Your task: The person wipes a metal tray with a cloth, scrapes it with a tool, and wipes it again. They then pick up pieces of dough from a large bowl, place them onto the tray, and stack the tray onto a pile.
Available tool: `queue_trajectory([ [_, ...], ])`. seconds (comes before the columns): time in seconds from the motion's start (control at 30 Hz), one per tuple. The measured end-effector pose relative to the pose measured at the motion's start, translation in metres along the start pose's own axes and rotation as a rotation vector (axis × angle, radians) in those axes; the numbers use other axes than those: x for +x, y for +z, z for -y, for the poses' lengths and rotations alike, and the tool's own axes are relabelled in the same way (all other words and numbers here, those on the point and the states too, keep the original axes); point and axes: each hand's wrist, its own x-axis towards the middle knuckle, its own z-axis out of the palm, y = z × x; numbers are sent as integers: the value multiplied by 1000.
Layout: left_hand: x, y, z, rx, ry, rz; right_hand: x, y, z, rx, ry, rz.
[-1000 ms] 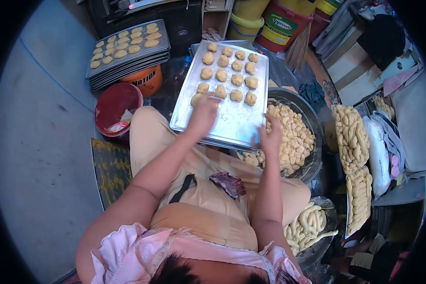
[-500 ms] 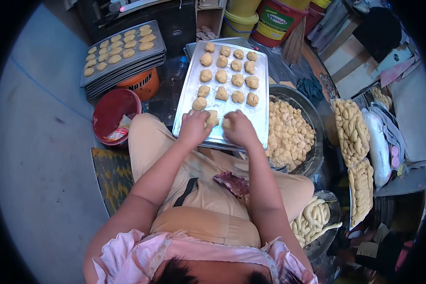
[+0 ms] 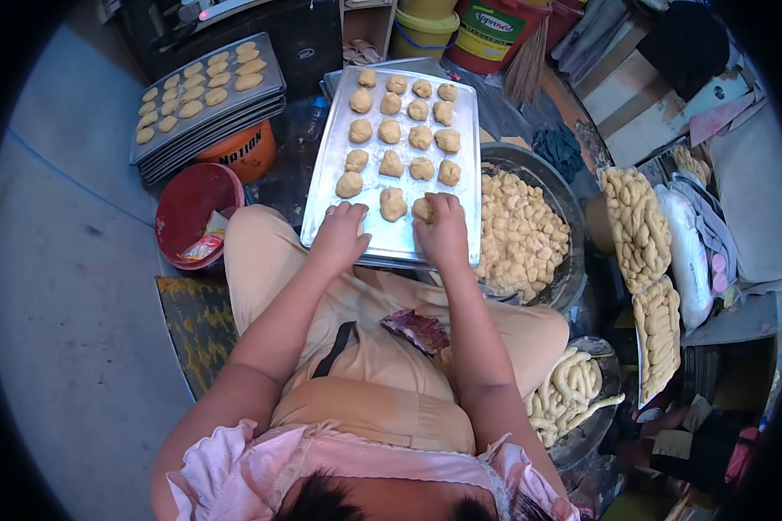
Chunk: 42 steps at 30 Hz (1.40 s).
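Note:
A metal baking tray lies in front of my lap, with rows of rough dough balls on it. Over its near right part, my right hand has its fingers round a dough ball, which sits low at the tray surface. My left hand rests at the tray's near left, thumb apart from the fingers and nothing visible in it. Between the hands sits another dough ball, touched by neither. Just right of the tray is a dark basin heaped with small dough pieces.
Stacked trays with flattened dough stand back left, above an orange bucket. A red bin is at my left knee. To the right are braided dough and a bowl of dough ropes. Margarine buckets line the back.
My left hand has let go of a dough ball, now lying on the tray, and moved left of it. My right hand has set its ball closer to the tray. The view has shifted slightly.

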Motion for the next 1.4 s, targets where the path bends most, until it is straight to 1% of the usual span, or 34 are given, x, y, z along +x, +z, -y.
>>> queue_trajectory([
  [0.03, 1, -3, 3, -67, -14, 4, -3, -3, 8, -81, -55, -45],
  [0.13, 5, 1, -12, -571, -105, -8, -16, -14, 37, 234, -244, 135],
  [0.17, 6, 4, -21, -743, -136, -7, -17, -20, 49, 461, -224, 204],
  [0.2, 2, -8, -41, -1052, -207, 90, -19, -16, 43, 502, -186, 188],
  [0.23, 5, -5, -40, -1075, -179, 128, -18, -11, 33, 542, -151, 172],
  [0.3, 16, 7, -29, -1118, -123, 198, -14, -12, 13, 520, -79, -45],
  [0.33, 25, 8, -24, -710, 115, 27, -8, -14, 5, 529, -21, -141],
  [0.37, 30, 10, -19, -524, 162, -33, -3, -18, -4, 505, -23, -265],
  [0.4, 33, 7, -23, -338, 206, -89, 1, -23, -13, 389, -16, -295],
  [0.43, 36, 6, -25, -151, 251, -146, 3, -21, -23, 326, 17, -232],
  [0.47, 41, 16, -21, -39, 261, -128, 3, -16, -35, 263, 49, -170],
  [0.5, 42, 22, -18, -5, 258, -118, 6, -15, -40, 198, 78, -110],
  [0.53, 42, 28, -16, 28, 253, -109, 4, -16, -45, 69, 99, 63],
  [0.57, 43, 33, -13, 63, 249, -101, 1, -14, -49, 21, 99, 56],
  [0.63, 45, 33, -13, 67, 174, -88, -4, -15, -45, -76, 102, 42],
  [0.67, 43, 33, -11, 47, 131, -75, -7, -14, -44, -65, 54, -6],
  [0.7, 40, 30, -13, 29, 88, -60, -7, -14, -36, -118, 18, 13],
  [0.77, 34, 21, -17, 43, 109, -165, -3, -15, -23, -218, -53, 48],
  [0.8, 33, 18, -15, 63, 126, -238, 0, -3, -33, -231, -78, 75],
  [0.83, 33, 15, -14, 82, 145, -313, 5, 1, -33, -239, -55, 87],
  [0.87, 34, 9, -11, 114, 107, -371, 10, 7, -31, -247, -30, 98],
  [0.97, 41, 7, 20, 169, -51, -274, 10, 13, -21, -271, 7, 75],
  [1.0, 42, -1, 24, 146, -46, -206, 10, 13, -17, -276, 10, 59],
  [1.1, 41, -13, 21, -13, -163, -90, 4, 3, -19, -101, 34, -111],
  [1.13, 40, -15, 21, 5, -181, -79, 2, -3, -18, -124, 66, -150],
  [1.2, 36, -17, 17, 38, -212, -51, 0, -6, -31, -15, 101, -79],
  [1.23, 34, -18, 14, 86, -195, -91, -2, -7, -36, 39, 121, -44],
  [1.27, 30, -20, 9, 135, -178, -133, -4, -6, -39, 10, 63, -94],
  [1.3, 28, -20, 5, 183, -162, -176, -5, -7, -36, 26, 75, -85],
  [1.4, 29, -4, 6, 147, 133, -376, -2, -5, -33, 64, 97, -77],
])
